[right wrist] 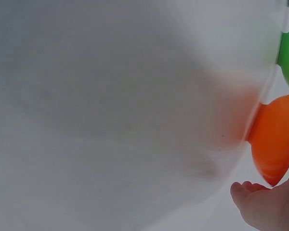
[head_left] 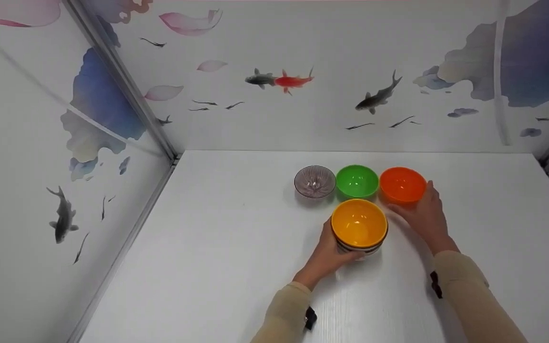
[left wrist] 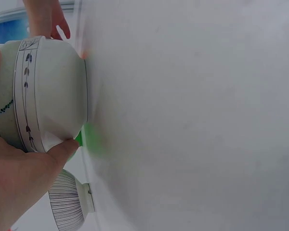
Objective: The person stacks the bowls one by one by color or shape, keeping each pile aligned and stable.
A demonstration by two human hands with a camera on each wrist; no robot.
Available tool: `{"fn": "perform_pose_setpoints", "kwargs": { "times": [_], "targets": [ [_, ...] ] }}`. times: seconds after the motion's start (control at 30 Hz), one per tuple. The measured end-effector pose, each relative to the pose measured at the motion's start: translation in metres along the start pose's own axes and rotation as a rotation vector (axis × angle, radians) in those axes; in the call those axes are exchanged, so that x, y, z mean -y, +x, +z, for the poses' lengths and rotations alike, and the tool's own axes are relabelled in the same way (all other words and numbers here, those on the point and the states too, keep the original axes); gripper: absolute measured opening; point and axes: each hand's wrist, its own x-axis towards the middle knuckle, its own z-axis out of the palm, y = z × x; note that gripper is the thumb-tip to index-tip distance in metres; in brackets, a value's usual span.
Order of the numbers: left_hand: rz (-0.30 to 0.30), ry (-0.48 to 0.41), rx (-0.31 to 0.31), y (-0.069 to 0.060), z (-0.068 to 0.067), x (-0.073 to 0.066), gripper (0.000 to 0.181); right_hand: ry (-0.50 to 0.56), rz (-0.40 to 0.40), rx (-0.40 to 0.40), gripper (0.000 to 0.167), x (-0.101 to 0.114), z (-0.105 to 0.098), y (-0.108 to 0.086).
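Note:
My left hand (head_left: 327, 259) grips a stack of bowls from its left and front side, a yellow bowl (head_left: 359, 223) on top. In the left wrist view, the lower patterned white bowl (left wrist: 62, 91) shows, with my thumb along its side. My right hand (head_left: 427, 216) is spread at the right and front of an orange bowl (head_left: 402, 184). In the right wrist view its fingers are close to the rim; whether they touch it I cannot tell. The orange bowl stands upright on the table.
A green bowl (head_left: 357, 181) stands just left of the orange one, and a ribbed, purplish see-through bowl (head_left: 315, 182) left of that, in a row. The white table (head_left: 217, 238) meets a printed back wall (head_left: 284, 124) and a left side panel (head_left: 17, 166).

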Motion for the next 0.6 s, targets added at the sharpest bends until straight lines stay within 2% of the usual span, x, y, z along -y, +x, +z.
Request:
{"fn": "perform_pose_setpoints", "kwargs": {
  "times": [0.23,0.47,0.6],
  "targets": [
    [-0.018,0.011,0.007,-0.0008,-0.0001,0.0012,0.109,0.011,0.011,-0.002,0.132,0.0016,0.0019,-0.0006],
    [-0.008,0.006,0.005,0.0000,-0.0006,0.0018,0.108,0.023,0.013,-0.006,0.133,0.0018,0.0052,0.0021],
    [-0.026,0.001,0.001,0.0002,-0.0003,0.0015,0.108,0.036,0.024,-0.002,0.133,0.0014,0.0060,0.0035]
  ]
}}
